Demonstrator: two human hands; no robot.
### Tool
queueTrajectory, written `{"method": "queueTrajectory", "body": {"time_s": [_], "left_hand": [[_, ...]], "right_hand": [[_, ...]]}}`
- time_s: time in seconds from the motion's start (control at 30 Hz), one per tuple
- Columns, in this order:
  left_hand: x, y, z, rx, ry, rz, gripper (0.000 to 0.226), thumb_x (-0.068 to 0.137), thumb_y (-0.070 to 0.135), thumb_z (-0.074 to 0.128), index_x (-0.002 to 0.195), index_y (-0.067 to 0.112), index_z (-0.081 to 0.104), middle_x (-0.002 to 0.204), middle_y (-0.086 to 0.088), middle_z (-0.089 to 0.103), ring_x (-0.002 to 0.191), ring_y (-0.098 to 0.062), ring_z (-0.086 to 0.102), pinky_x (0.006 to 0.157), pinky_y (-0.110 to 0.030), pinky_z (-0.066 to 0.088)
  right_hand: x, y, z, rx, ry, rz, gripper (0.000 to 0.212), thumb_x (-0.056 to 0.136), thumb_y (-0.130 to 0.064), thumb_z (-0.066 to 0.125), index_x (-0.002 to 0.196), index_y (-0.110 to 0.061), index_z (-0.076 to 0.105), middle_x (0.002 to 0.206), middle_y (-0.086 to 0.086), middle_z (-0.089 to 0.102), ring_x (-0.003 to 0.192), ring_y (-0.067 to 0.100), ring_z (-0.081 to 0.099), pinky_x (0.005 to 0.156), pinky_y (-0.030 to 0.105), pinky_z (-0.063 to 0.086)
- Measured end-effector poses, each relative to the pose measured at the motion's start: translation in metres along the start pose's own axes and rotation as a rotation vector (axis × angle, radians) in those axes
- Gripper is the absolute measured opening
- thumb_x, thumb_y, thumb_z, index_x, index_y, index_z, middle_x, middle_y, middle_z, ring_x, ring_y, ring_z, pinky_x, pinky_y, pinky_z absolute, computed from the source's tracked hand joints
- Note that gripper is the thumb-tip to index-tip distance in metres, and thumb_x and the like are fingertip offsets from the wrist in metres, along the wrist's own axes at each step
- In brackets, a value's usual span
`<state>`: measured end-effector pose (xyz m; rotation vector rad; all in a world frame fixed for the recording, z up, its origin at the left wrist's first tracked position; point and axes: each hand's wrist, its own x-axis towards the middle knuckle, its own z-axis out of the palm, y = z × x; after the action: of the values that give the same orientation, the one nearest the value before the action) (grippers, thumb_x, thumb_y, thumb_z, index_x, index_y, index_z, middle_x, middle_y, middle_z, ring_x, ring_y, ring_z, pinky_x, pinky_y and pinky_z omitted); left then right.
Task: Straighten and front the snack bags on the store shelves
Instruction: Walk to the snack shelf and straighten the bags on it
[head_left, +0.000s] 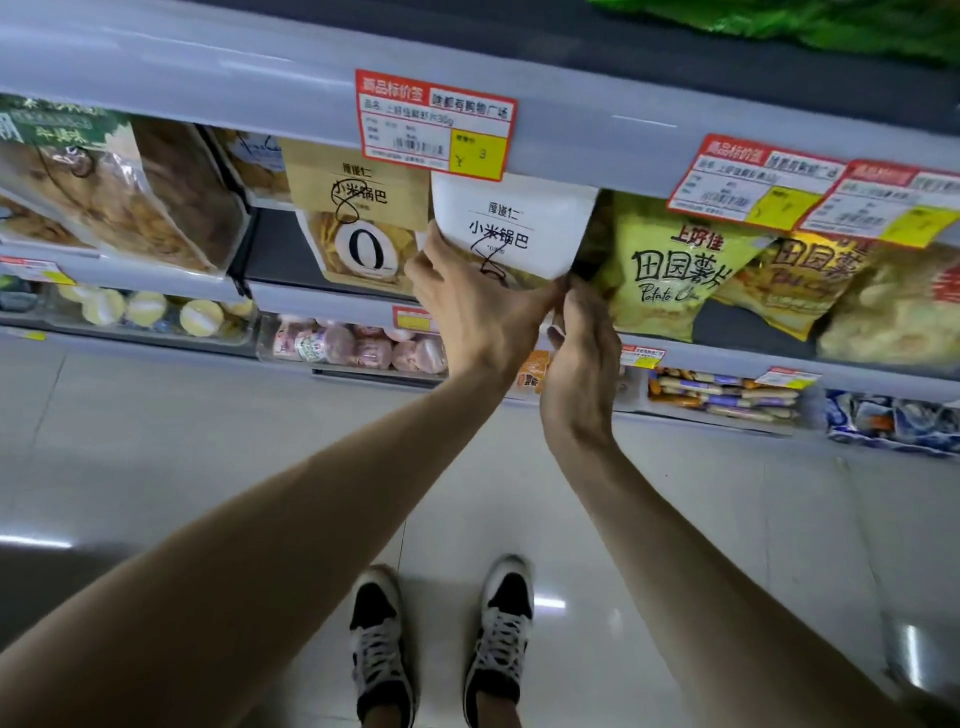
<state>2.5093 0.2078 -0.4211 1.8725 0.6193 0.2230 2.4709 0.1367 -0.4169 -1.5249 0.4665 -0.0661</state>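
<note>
On the grey shelf (311, 302), between a tan bag (358, 208) and a yellow-green chip bag (670, 265), stands the white snack bag (519, 223), its lower left edge gripped by the left hand (467, 306) while the right hand (582, 364) pinches its bottom right corner with curled fingers.
</note>
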Motion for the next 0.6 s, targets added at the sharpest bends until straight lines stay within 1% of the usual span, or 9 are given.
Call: {"method": "queueTrajectory", "body": {"time_s": [0.13,0.23,0.27,0.33,0.4,0.43,0.47,0.53,0.6], "left_hand": [[0.012,-0.012,-0.001,-0.081,-0.081,0.017,0.117,0.064,0.027,0.098,0.155,0.012,0.026,0.133,0.0,0.03,0.127,-0.017,0.032,0.097,-0.012,0.03],[0.011,-0.024,-0.006,-0.021,-0.12,0.086,0.111,0.074,0.025,0.094,0.157,0.007,0.022,0.134,0.001,0.033,0.127,-0.01,0.028,0.088,0.005,0.025],[0.009,-0.028,-0.008,0.016,-0.137,0.087,0.108,0.078,0.016,0.09,0.159,0.005,0.019,0.136,-0.001,0.032,0.127,-0.008,0.027,0.087,0.009,0.023],[0.007,-0.033,-0.011,0.079,-0.173,0.084,0.106,0.08,0.0,0.082,0.161,0.003,0.014,0.149,-0.01,0.033,0.134,-0.013,0.03,0.089,0.012,0.02],[0.004,-0.033,-0.015,0.114,-0.203,0.084,0.108,0.082,-0.001,0.078,0.164,0.004,0.008,0.163,-0.016,0.026,0.15,-0.022,0.028,0.1,0.003,0.02],[0.003,-0.032,-0.016,0.129,-0.217,0.079,0.108,0.083,-0.001,0.076,0.165,0.005,0.006,0.168,-0.016,0.022,0.154,-0.024,0.024,0.104,-0.002,0.02],[0.001,-0.03,-0.018,0.148,-0.232,0.068,0.109,0.084,0.0,0.075,0.166,0.006,0.004,0.171,-0.014,0.019,0.157,-0.025,0.022,0.105,-0.005,0.02],[-0.003,-0.024,-0.022,0.193,-0.255,0.037,0.108,0.085,0.002,0.072,0.167,0.008,0.002,0.174,-0.011,0.018,0.156,-0.027,0.025,0.104,-0.011,0.024],[-0.006,-0.02,-0.028,0.222,-0.259,0.017,0.107,0.084,0.008,0.071,0.167,0.012,0.005,0.17,-0.01,0.03,0.146,-0.036,0.041,0.105,-0.026,0.037]], "right_hand": [[0.014,0.004,0.004,-0.093,-0.145,-0.018,0.047,0.1,-0.039,0.044,0.139,-0.017,0.06,0.131,-0.003,0.069,0.12,0.008,0.063,0.096,0.031,0.049],[0.028,0.004,0.009,-0.116,-0.196,-0.035,0.057,0.098,-0.046,0.049,0.149,-0.021,0.052,0.143,-0.005,0.063,0.133,0.01,0.057,0.109,0.035,0.047],[0.031,0.004,0.009,-0.132,-0.201,-0.034,0.06,0.097,-0.048,0.05,0.151,-0.021,0.05,0.146,-0.004,0.061,0.135,0.009,0.055,0.11,0.032,0.046],[0.036,0.006,0.007,-0.158,-0.201,-0.011,0.061,0.099,-0.047,0.052,0.153,-0.019,0.046,0.149,-0.003,0.058,0.132,0.005,0.053,0.103,0.014,0.045],[0.04,0.011,0.005,-0.17,-0.21,-0.002,0.056,0.104,-0.038,0.054,0.153,-0.015,0.044,0.15,0.002,0.055,0.128,0.002,0.05,0.089,0.0,0.041],[0.043,0.013,0.004,-0.171,-0.22,0.002,0.054,0.105,-0.035,0.054,0.154,-0.014,0.042,0.151,0.003,0.054,0.128,0.002,0.049,0.088,0.0,0.041],[0.045,0.015,0.003,-0.17,-0.236,0.007,0.055,0.105,-0.035,0.055,0.154,-0.014,0.041,0.151,0.002,0.053,0.129,0.003,0.05,0.093,0.005,0.042],[0.046,0.015,0.002,-0.177,-0.266,0.035,0.061,0.101,-0.042,0.058,0.154,-0.019,0.04,0.148,-0.004,0.056,0.132,0.006,0.053,0.106,0.025,0.045],[0.046,0.016,-0.001,-0.201,-0.284,0.055,0.059,0.1,-0.045,0.058,0.154,-0.027,0.04,0.144,-0.014,0.059,0.131,0.004,0.055,0.111,0.039,0.045]]}}
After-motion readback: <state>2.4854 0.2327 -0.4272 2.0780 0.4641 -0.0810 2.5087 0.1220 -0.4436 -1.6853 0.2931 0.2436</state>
